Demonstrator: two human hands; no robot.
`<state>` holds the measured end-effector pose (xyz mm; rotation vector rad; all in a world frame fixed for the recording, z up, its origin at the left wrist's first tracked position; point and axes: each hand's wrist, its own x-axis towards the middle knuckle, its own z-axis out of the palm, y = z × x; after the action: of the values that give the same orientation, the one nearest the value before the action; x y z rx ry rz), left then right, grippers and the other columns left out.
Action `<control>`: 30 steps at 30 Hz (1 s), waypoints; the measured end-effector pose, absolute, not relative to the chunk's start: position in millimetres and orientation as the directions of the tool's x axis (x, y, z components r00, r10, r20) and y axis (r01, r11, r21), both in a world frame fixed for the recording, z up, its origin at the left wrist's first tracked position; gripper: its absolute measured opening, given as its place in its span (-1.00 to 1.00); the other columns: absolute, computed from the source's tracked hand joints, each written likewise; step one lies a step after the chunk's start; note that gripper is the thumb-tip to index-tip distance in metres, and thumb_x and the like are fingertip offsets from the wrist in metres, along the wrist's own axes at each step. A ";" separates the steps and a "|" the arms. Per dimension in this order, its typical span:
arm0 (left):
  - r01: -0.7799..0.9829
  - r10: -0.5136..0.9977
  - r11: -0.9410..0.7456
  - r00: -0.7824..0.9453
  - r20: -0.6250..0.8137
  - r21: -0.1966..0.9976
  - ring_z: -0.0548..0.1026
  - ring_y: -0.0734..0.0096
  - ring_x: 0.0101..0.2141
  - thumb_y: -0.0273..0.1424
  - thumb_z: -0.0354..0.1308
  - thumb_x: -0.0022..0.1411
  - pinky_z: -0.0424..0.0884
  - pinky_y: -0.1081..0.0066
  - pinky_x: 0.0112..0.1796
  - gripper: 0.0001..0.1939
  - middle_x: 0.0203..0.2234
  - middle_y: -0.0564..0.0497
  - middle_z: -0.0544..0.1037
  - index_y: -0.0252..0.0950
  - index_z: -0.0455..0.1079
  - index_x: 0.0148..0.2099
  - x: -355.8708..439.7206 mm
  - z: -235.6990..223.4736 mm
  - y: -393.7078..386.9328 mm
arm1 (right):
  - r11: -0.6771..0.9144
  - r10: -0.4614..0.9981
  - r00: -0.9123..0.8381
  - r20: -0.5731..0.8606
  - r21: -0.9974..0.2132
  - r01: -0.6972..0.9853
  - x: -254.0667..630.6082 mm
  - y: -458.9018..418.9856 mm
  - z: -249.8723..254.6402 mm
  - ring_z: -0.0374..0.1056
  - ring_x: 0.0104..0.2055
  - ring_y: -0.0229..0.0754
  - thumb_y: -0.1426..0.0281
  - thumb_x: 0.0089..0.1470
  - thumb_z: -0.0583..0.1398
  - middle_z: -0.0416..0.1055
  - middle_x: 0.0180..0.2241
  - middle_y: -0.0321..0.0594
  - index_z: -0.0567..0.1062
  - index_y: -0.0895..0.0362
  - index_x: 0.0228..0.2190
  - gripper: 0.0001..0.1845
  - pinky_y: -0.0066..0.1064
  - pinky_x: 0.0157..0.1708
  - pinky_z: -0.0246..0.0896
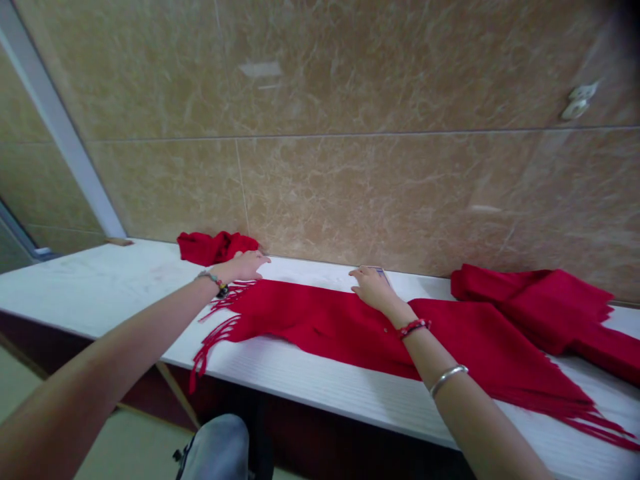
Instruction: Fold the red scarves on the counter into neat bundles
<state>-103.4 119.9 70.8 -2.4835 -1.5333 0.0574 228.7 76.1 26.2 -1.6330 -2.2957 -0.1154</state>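
A red scarf (310, 319) with fringed ends lies stretched lengthwise along the white table. My left hand (246, 265) is over the scarf's far left corner, fingers apart and pointing right; whether it touches the cloth I cannot tell. Farther right, my right hand (373, 288) is at the scarf's far edge with its fingers spread, and no cloth shows between them. Just behind that hand, a small flat card-like item (381, 272) is partly hidden. The scarf's near left corner sags toward the table's front edge, its tassels hanging there.
A crumpled red cloth (213, 248) sits against the wall at the back left. More folded red cloth (530, 300) is piled at the right, beside the scarf's fringe. The white table (125, 287) runs along a tiled wall (350, 193). A small wooden block (119, 241) lies at the far left.
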 end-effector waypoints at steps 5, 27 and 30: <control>0.850 0.848 -0.525 0.527 0.053 -0.041 0.15 0.17 0.10 -0.08 -0.07 0.20 0.10 0.29 0.03 -0.37 0.15 -0.20 0.11 -0.26 -0.03 0.24 -98.4 0.1 74.8 | 0.572 0.820 -0.556 0.136 -0.163 0.804 208.8 26.1 18.5 0.27 -0.01 -0.08 0.35 0.07 0.11 0.35 -0.05 0.03 0.37 0.26 -0.05 -0.59 -0.31 -0.01 0.13; 0.724 0.761 -0.625 0.649 -0.019 -0.291 0.34 0.33 -0.02 -0.65 -0.11 0.12 0.24 0.38 -0.04 -0.51 -0.01 -0.08 0.38 -0.20 0.26 0.07 -113.9 8.0 41.0 | 0.542 0.832 -0.478 0.283 -0.226 0.809 234.8 -21.0 -17.5 0.36 -0.13 -0.20 0.54 0.11 0.01 0.45 -0.17 -0.13 0.48 0.19 -0.21 -0.71 -0.46 -0.08 0.17; 0.756 0.801 -0.542 0.597 0.048 -0.366 0.38 0.27 -0.06 -0.69 -0.15 0.13 0.29 0.33 -0.08 -0.55 -0.05 -0.18 0.40 -0.30 0.31 0.01 -109.0 7.6 37.8 | 0.554 0.824 -0.495 0.276 -0.209 0.806 236.1 -20.5 -19.1 0.34 -0.10 -0.19 0.54 0.10 0.03 0.44 -0.15 -0.13 0.48 0.19 -0.20 -0.71 -0.44 -0.06 0.14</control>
<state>-109.0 37.8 7.6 -2.4789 -1.2576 0.1771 236.1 -20.5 -19.1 -1.3366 -2.4505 0.0745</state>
